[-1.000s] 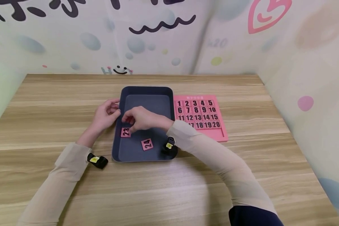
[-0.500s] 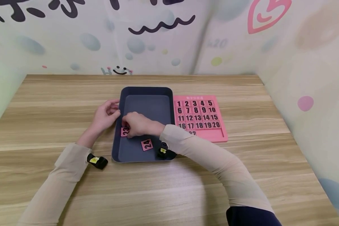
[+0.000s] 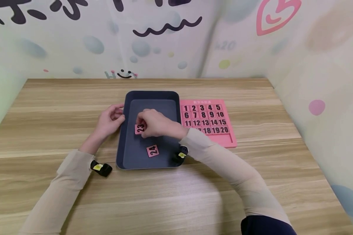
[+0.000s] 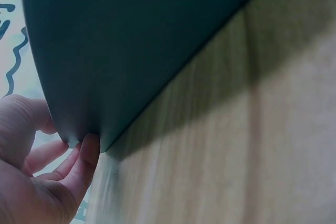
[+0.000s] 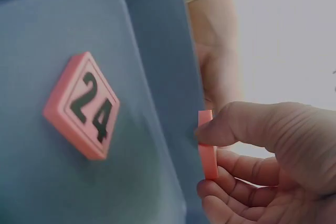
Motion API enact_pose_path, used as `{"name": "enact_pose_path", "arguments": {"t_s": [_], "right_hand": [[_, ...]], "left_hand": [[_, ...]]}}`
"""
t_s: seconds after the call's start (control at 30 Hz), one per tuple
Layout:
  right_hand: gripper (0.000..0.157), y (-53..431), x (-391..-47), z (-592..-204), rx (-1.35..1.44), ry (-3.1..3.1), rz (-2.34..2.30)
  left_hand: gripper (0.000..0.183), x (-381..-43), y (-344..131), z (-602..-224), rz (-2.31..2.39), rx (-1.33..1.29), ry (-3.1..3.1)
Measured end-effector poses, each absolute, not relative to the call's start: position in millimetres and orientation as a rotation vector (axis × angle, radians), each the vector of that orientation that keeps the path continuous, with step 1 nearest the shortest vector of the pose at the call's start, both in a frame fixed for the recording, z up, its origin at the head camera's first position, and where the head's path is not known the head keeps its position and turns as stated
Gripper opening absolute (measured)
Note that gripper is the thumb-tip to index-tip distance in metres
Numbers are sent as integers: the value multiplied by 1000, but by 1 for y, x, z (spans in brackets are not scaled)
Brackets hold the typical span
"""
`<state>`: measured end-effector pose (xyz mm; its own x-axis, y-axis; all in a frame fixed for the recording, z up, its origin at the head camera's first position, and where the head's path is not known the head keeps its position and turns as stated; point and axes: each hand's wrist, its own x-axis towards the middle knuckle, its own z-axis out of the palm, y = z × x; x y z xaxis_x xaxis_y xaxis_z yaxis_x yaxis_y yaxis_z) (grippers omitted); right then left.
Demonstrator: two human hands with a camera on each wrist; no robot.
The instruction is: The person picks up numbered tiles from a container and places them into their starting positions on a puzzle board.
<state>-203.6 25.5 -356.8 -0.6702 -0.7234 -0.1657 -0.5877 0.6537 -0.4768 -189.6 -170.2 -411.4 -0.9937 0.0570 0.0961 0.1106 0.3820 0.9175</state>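
Note:
A dark blue tray (image 3: 133,156) lies on the table with two pink number tiles in view at it. My right hand (image 3: 157,123) pinches the tile marked 23 (image 3: 139,129) between thumb and fingers, over the left part of the tray. In the right wrist view that pink tile (image 5: 208,156) shows edge-on in the fingers. The tile marked 24 (image 3: 153,150) lies face up and askew on the tray floor. From outside, my left hand (image 3: 107,120) touches the tray's left wall; in the left wrist view its fingertips (image 4: 90,145) rest against the wall's far end.
Right of the tray, close against it, lies a pink number puzzle board (image 3: 231,138) with rows of numbered tiles; the right wrist and sleeve cover its lower left. A printed wall covering (image 3: 176,49) stands behind the wooden table (image 3: 164,202).
My right hand took hold of the 23 tile by the tray's left wall and has moved it right and a little away from me. The left hand and the 24 tile stay put.

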Motion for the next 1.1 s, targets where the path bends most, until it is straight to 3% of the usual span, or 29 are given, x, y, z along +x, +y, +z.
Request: {"name": "enact_pose_path", "arguments": {"t_s": [0.43, 1.1], "right_hand": [[28, 99, -190, -343, -960, 2643, -833], [28, 206, -157, -382, -594, 2831, -948]], "left_hand": [[43, -189, -170, -412, -1711, -143, -2581], [44, -191, -170, -411, -1684, -150, -2600]]}}
